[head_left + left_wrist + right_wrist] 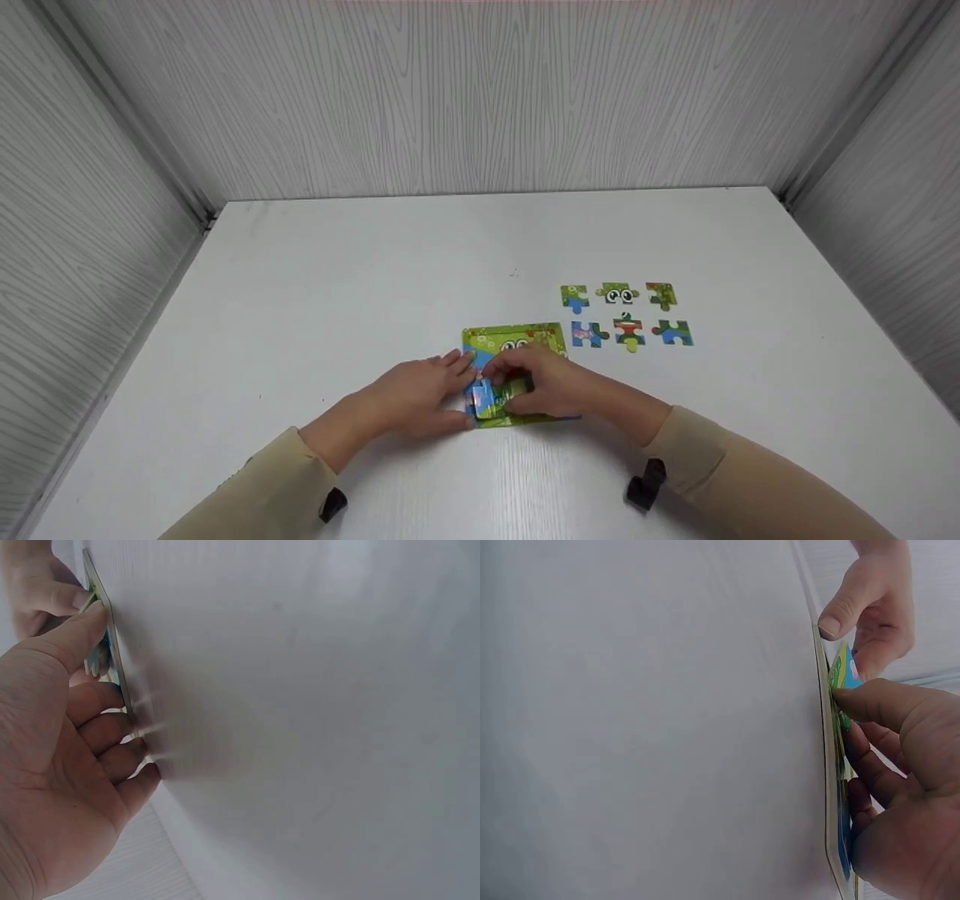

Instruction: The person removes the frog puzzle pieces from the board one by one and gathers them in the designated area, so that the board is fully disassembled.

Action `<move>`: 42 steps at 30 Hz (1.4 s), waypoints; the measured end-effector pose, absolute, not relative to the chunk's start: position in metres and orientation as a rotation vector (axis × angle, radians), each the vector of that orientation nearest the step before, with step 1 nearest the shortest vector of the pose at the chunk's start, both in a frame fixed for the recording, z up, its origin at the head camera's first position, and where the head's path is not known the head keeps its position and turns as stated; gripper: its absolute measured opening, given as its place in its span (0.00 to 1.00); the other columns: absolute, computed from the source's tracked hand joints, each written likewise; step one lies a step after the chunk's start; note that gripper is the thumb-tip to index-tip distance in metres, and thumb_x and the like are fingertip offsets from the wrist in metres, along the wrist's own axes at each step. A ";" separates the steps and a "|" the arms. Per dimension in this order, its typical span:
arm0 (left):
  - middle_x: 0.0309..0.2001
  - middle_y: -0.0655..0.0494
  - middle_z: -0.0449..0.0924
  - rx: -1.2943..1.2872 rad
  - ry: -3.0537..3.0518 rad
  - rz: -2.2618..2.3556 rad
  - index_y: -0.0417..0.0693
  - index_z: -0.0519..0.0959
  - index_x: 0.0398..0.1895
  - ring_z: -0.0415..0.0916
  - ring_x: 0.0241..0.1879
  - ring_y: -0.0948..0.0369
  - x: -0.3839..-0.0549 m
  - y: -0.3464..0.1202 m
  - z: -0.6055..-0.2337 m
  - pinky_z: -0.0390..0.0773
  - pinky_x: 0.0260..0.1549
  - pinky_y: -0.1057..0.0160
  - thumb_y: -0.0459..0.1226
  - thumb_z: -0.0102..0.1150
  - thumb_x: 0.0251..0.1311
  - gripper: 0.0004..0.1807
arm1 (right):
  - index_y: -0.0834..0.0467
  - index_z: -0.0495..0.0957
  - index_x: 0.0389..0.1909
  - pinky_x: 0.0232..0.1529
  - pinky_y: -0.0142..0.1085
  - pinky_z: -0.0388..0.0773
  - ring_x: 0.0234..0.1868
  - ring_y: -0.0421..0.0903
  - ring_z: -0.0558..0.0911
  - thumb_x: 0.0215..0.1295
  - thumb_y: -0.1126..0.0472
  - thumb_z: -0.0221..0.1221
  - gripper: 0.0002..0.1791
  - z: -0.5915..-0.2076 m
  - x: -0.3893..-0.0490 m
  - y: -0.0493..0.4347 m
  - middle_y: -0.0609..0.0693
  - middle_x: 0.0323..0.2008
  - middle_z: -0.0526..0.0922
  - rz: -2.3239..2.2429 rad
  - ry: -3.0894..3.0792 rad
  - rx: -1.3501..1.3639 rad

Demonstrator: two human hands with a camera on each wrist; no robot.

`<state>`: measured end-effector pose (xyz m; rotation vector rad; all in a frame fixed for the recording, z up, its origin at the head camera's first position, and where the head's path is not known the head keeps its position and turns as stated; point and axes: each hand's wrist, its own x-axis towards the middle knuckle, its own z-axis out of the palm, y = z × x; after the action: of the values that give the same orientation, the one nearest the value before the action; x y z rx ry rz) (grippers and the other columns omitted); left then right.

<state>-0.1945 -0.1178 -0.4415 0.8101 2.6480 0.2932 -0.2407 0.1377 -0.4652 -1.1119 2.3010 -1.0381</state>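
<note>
A green and blue puzzle board (557, 331) with a cartoon picture lies on the white table. My left hand (424, 391) rests against its left edge, thumb at the near corner and fingers spread along the side. My right hand (551, 382) pinches a blue, yellow and green puzzle piece (484, 401) between thumb and fingers over the board's near left part. In the right wrist view this puzzle piece (847, 671) is tilted, one end raised off the board (826, 787). Part of the board is hidden under the right hand.
Several loose puzzle pieces lie in two rows right of the board, among them one with eyes (618, 295) and one with a red mouth (628, 330). Grey wood-grain panels (480, 97) enclose the white table (337, 285) at the back and sides.
</note>
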 end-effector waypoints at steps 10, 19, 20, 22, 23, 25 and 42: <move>0.83 0.50 0.55 0.810 2.642 0.313 0.49 0.63 0.83 0.52 0.82 0.48 -0.194 -0.120 -0.442 0.62 0.76 0.44 0.59 0.59 0.73 0.42 | 0.51 0.84 0.63 0.62 0.44 0.73 0.55 0.41 0.78 0.58 0.48 0.80 0.32 -0.464 -0.235 0.136 0.38 0.53 0.85 -0.957 2.361 -1.176; 0.83 0.48 0.56 0.821 2.641 0.322 0.49 0.64 0.83 0.54 0.82 0.47 -0.193 -0.120 -0.443 0.62 0.76 0.44 0.59 0.59 0.72 0.43 | 0.50 0.80 0.69 0.71 0.51 0.66 0.64 0.45 0.74 0.60 0.45 0.78 0.37 -0.467 -0.230 0.136 0.40 0.63 0.82 -0.843 2.436 -1.153; 0.83 0.48 0.56 0.824 2.642 0.321 0.49 0.64 0.83 0.53 0.82 0.47 -0.194 -0.120 -0.443 0.62 0.76 0.44 0.59 0.59 0.73 0.42 | 0.50 0.80 0.69 0.71 0.51 0.66 0.64 0.45 0.74 0.60 0.45 0.78 0.37 -0.467 -0.230 0.137 0.40 0.63 0.81 -0.842 2.435 -1.145; 0.83 0.49 0.56 0.828 2.644 0.316 0.50 0.64 0.83 0.53 0.82 0.47 -0.194 -0.119 -0.444 0.62 0.76 0.44 0.59 0.59 0.73 0.42 | 0.50 0.80 0.69 0.71 0.51 0.66 0.64 0.45 0.74 0.60 0.45 0.78 0.37 -0.466 -0.230 0.137 0.41 0.63 0.82 -0.846 2.433 -1.143; 0.83 0.49 0.56 0.830 2.645 0.314 0.50 0.64 0.83 0.53 0.82 0.47 -0.194 -0.119 -0.444 0.62 0.76 0.44 0.59 0.58 0.73 0.42 | 0.50 0.80 0.69 0.71 0.51 0.66 0.63 0.45 0.74 0.60 0.46 0.78 0.36 -0.465 -0.230 0.137 0.41 0.63 0.82 -0.847 2.433 -1.142; 0.83 0.49 0.55 0.829 2.646 0.311 0.51 0.63 0.83 0.53 0.82 0.48 -0.195 -0.119 -0.444 0.62 0.76 0.44 0.59 0.58 0.73 0.42 | 0.50 0.81 0.68 0.71 0.51 0.66 0.62 0.45 0.75 0.60 0.46 0.78 0.35 -0.464 -0.230 0.137 0.40 0.62 0.82 -0.845 2.439 -1.146; 0.83 0.49 0.56 0.817 2.650 0.308 0.50 0.63 0.83 0.54 0.82 0.48 -0.195 -0.120 -0.443 0.62 0.76 0.45 0.58 0.57 0.73 0.41 | 0.53 0.84 0.63 0.63 0.46 0.73 0.56 0.42 0.78 0.60 0.51 0.78 0.30 -0.466 -0.231 0.136 0.40 0.56 0.85 -0.865 2.450 -1.268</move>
<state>-0.1946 -0.1197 -0.4428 0.8165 2.6500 0.3078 -0.2309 0.1362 -0.4665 -1.2683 2.4500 -0.8653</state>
